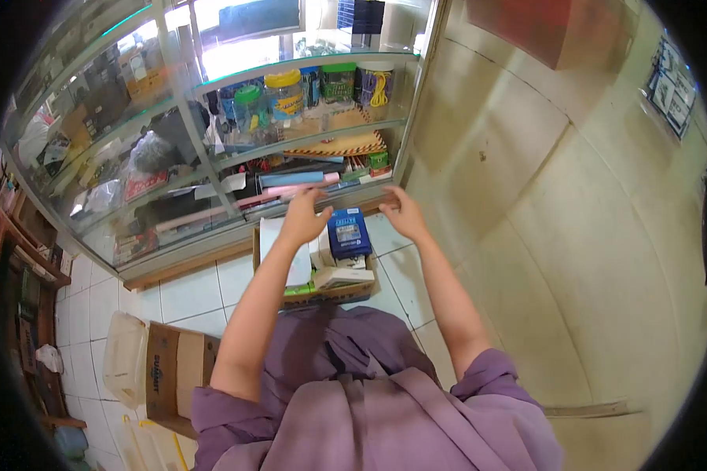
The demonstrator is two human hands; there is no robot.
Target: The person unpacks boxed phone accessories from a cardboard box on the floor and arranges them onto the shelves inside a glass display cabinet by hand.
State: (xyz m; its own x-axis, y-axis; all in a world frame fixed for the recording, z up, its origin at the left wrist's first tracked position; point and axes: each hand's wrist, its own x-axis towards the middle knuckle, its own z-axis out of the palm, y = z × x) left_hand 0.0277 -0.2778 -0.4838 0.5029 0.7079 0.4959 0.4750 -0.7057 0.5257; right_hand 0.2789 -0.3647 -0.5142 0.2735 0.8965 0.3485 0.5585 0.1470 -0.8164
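Observation:
My left hand (305,218) is held over the left part of an open cardboard box (334,297) on the floor, with its fingers apart and nothing visible in them. To the right of that box, my right hand (404,215) hovers near the glass cabinet's lower edge, its fingers also spread and bare. Between the hands, a blue battery box (349,234) rests on top of the carton's contents. White sheets or flat boxes (297,267) lie beside it, partly covered by my left forearm. A small white box (344,277) leans at the near side.
A glass cabinet (251,210) in front has shelves with plastic jars (285,96), rolls (300,180) and envelopes. A wall (518,196) stands close on the right. At left on the tiled floor are another cardboard box (163,377) and a clear plastic container (124,357).

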